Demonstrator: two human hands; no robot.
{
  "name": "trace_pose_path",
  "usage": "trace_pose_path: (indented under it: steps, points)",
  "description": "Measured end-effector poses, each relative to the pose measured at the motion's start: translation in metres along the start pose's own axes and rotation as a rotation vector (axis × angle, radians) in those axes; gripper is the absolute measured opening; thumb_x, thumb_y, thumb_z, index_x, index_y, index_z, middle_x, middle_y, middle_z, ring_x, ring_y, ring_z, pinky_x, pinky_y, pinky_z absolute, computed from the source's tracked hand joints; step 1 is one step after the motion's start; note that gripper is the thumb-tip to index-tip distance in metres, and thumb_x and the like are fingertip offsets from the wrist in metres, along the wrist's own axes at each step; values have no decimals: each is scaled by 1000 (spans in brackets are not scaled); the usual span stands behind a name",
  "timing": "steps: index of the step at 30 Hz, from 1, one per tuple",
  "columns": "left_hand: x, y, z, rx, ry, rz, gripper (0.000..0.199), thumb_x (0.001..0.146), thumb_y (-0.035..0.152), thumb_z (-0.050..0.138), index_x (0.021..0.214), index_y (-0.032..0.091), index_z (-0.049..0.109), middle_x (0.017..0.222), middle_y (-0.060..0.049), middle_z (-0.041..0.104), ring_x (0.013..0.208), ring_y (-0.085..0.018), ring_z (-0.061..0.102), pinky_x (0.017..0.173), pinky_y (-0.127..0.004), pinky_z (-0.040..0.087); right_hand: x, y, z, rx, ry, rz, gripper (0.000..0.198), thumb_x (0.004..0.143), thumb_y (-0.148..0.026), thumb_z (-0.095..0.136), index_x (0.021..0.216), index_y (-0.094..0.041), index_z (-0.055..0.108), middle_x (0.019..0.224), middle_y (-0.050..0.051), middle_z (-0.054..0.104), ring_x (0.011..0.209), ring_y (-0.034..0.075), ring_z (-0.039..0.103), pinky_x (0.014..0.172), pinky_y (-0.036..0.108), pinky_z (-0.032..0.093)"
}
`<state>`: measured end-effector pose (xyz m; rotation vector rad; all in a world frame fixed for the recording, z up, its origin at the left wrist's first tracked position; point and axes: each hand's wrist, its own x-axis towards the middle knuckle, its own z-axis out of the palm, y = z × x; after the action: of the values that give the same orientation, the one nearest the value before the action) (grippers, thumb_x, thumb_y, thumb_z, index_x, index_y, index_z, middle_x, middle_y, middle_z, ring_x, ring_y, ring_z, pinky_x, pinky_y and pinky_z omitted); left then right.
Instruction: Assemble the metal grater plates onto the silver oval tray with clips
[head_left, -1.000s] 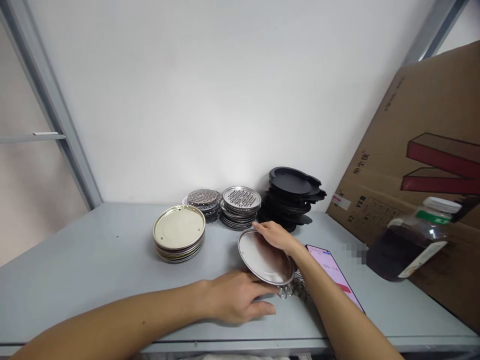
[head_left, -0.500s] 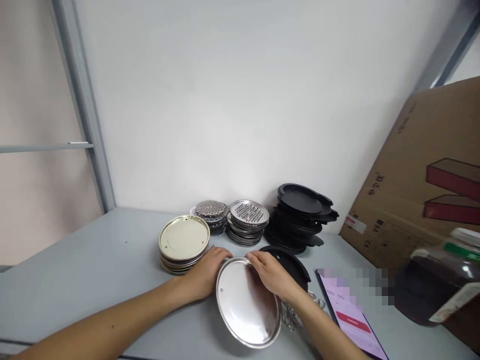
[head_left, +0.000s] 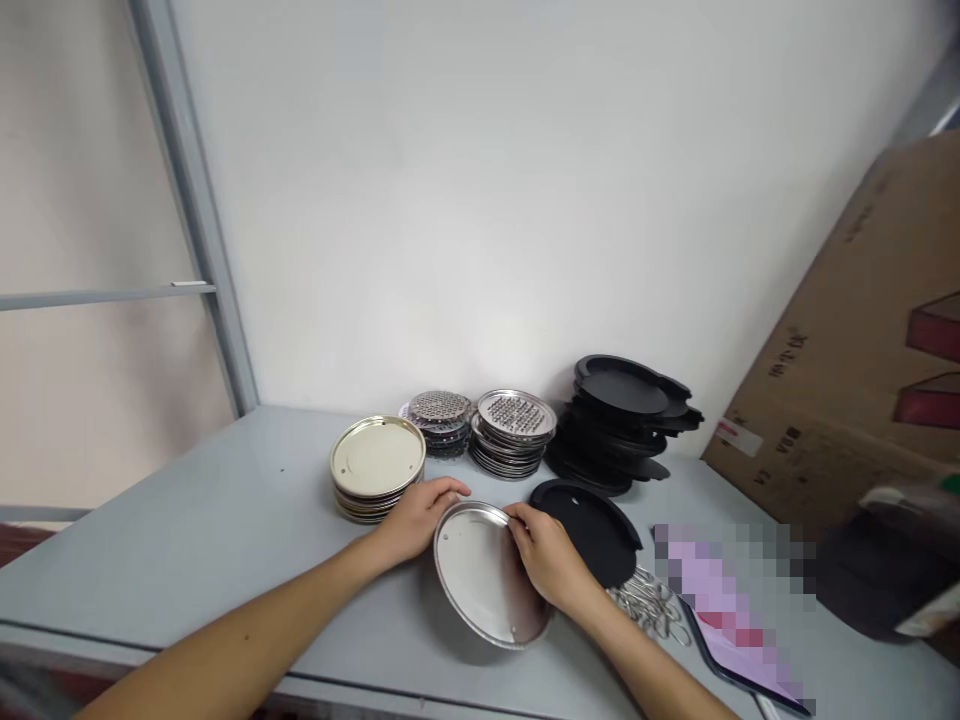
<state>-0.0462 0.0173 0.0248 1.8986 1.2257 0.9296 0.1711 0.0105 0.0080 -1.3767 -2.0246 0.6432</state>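
My right hand [head_left: 551, 560] pinches the far right rim of a silver metal plate [head_left: 487, 575], the thumb out of sight. The plate is tipped, its shallow inside facing me, over the near middle of the grey table [head_left: 225, 530]; I cannot tell whether its lower edge touches down. My left hand [head_left: 420, 515] is at the plate's far left rim, fingers slightly bent and reaching past it; whether they grip it I cannot tell.

Just left of that hand stands a stack of gold-rimmed plates [head_left: 377, 458]. Farther back are two piles of metal graters, one darker on the left [head_left: 440, 405] and one brighter on the right [head_left: 517, 415]. To the right of those, a leaning stack of black trays [head_left: 622, 390] rises near the wall [head_left: 480, 200].

Just beyond my right hand lies a single black tray [head_left: 589, 530], with wire hooks [head_left: 652, 605] beside it. Farther right is a phone [head_left: 739, 630], partly blurred out.
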Motion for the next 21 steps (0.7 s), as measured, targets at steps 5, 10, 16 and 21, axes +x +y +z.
trace_pose_path:
  steps: [5,10,16,21]
  points:
    - [0,4,-4,-71,-112,-142,41,90,45,44,108,16,66,97,-5,70,86,-19,62,72,-27,46,1,-6,1,-70,37,-26,34,88,-19,39,99,-19,71,97,8,73,91,22,66,79,28,44]
    - [-3,3,0,192,-99,-28,28,84,36,53,95,17,70,79,-2,69,70,-16,59,64,-24,41,-1,-11,-1,-167,53,-66,29,87,-20,44,88,-19,74,88,8,73,82,21,66,74,27,43]
    - [-4,1,0,430,-50,65,24,84,30,50,85,20,72,80,-3,66,70,-17,57,66,-25,41,3,-4,1,-222,76,-121,26,89,-24,48,92,-18,74,89,9,71,83,21,64,76,26,43]
    - [-4,-3,2,478,-61,65,22,82,23,50,91,21,70,80,-3,64,71,-17,56,66,-26,40,5,2,-5,-255,89,-109,29,92,-29,47,102,-16,71,94,11,70,86,22,64,78,28,43]
